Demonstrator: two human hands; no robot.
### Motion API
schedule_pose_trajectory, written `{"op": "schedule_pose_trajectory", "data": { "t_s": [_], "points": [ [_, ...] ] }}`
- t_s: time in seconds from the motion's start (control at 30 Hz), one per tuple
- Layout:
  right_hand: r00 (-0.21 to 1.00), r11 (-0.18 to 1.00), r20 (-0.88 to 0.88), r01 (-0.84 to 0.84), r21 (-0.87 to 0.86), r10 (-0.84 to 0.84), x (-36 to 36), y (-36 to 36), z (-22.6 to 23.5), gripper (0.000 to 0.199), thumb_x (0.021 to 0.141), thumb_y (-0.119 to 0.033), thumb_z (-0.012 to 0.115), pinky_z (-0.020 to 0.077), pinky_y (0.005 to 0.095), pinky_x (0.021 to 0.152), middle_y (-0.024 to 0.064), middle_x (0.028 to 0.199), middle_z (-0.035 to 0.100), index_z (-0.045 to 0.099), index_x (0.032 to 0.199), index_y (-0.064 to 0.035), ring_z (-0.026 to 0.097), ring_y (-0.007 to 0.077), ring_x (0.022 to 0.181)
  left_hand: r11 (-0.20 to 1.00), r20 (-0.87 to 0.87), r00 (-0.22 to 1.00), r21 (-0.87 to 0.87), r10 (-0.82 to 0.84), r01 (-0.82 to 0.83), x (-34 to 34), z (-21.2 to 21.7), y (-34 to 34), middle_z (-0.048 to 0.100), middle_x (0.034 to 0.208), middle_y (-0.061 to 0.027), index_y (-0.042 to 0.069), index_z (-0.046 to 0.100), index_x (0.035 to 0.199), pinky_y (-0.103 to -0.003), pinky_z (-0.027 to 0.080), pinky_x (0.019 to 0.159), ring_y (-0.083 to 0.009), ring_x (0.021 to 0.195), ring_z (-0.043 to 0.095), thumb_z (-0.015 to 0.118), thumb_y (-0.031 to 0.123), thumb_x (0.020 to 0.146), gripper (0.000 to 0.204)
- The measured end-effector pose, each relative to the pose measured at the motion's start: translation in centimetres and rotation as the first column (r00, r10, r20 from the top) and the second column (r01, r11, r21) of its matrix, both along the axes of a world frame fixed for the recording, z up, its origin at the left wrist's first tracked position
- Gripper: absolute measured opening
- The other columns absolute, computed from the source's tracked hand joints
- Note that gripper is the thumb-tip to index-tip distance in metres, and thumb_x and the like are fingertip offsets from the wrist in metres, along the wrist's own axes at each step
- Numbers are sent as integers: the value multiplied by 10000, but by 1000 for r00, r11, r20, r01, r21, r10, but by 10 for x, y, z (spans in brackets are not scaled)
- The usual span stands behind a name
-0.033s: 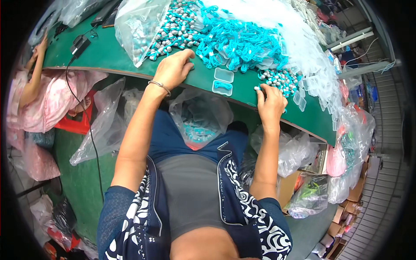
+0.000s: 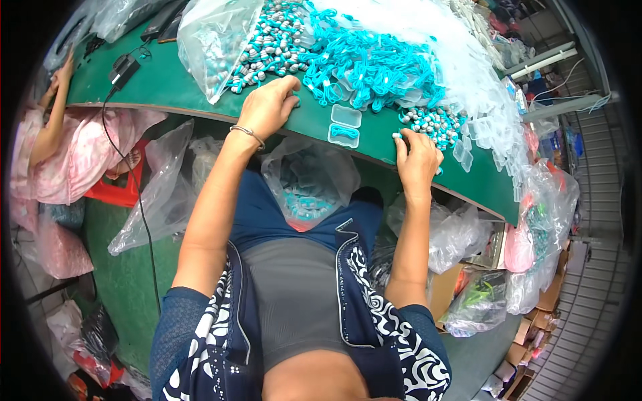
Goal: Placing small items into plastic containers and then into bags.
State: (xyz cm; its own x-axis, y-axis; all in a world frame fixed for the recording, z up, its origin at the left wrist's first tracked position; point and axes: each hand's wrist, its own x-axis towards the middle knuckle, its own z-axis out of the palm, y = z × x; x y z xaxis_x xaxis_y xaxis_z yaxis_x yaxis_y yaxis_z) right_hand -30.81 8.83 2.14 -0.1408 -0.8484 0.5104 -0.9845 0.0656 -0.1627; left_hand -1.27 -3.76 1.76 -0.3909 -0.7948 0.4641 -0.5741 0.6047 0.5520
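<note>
At the table edge, my left hand [image 2: 269,107] is closed, fingers curled and thumb against them; a speck of teal shows by the thumb, too small to name. It is beside a heap of small grey-and-teal plugs [image 2: 277,53]. My right hand [image 2: 420,159] pinches a small grey-and-teal plug [image 2: 396,136] between thumb and forefinger, in front of a smaller heap of plugs [image 2: 435,123]. Between the hands lies an open clear plastic case [image 2: 346,117] with a coiled teal cord [image 2: 344,132] in its near half. Behind it is a big pile of teal cords [image 2: 374,67].
Many clear cases [image 2: 495,127] are heaped along the right of the green table [image 2: 157,80]. A clear bag [image 2: 217,40] and a black adapter [image 2: 124,70] with cable lie left. Filled cases are in a bag [image 2: 307,180] near my lap. At far left is another person's arm [image 2: 57,110].
</note>
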Motion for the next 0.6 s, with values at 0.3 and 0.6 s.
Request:
{"op": "schedule_pose_trajectory", "data": {
  "t_s": [0.3, 0.6],
  "points": [
    [988, 982, 12, -155, -108, 157, 21, -2, -2, 192, 813, -69, 695, 393, 416, 909, 67, 959, 654, 683, 1002, -102, 609, 259, 938, 998, -105, 994, -67, 0, -7, 6, -9, 13, 655, 889, -89, 65, 688, 940, -358, 528, 692, -278, 786, 668, 692, 51, 823, 118],
    [949, 968, 215, -200, -152, 229, 7, -13, -12, 182, 800, -32, 697, 434, 400, 830, 74, 931, 669, 665, 977, -65, 616, 270, 868, 986, -33, 994, -124, 104, -108, -3, -11, 16, 636, 844, -94, 50, 661, 883, -357, 521, 679, -275, 761, 649, 721, 57, 799, 103]
  ]
}}
